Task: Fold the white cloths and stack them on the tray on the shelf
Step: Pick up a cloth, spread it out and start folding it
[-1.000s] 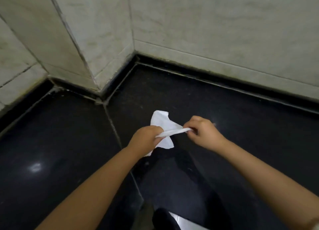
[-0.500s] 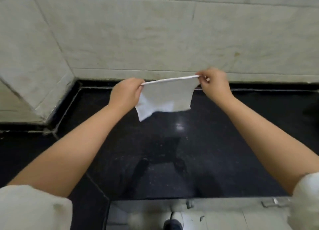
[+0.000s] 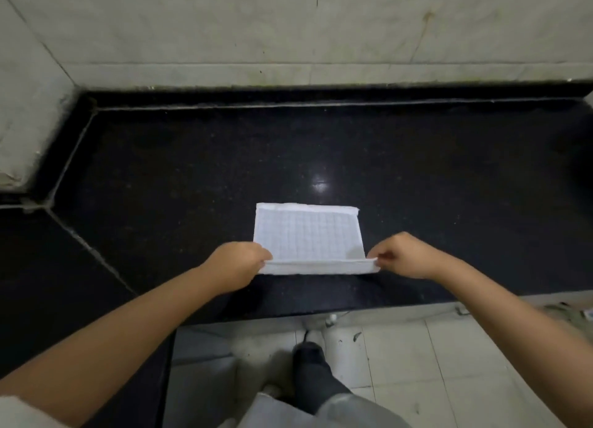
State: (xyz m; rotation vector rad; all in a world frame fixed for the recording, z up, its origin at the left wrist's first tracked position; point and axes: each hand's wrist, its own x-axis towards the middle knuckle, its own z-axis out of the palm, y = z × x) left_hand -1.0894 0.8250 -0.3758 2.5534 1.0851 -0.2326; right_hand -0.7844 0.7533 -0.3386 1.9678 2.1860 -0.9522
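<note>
A white cloth (image 3: 308, 233) with a fine grid weave lies spread flat on the black stone counter (image 3: 199, 170), near its front edge. My left hand (image 3: 239, 262) pinches the cloth's near left corner and my right hand (image 3: 402, 256) pinches its near right corner. The near edge is lifted a little off the counter between them, with a fold hanging beneath it. The far edge rests flat. No tray or shelf is in view.
Pale marble walls (image 3: 288, 26) rise behind the counter, with a corner block (image 3: 25, 106) jutting out at the left. The counter's front edge runs just below my hands. Below it are light floor tiles (image 3: 433, 363) and my dark shoe (image 3: 311, 373).
The cloth hung in the air stretched between my hands half a second ago. Now it lies flat on the counter, with both hands lowered and still gripping its near corners.
</note>
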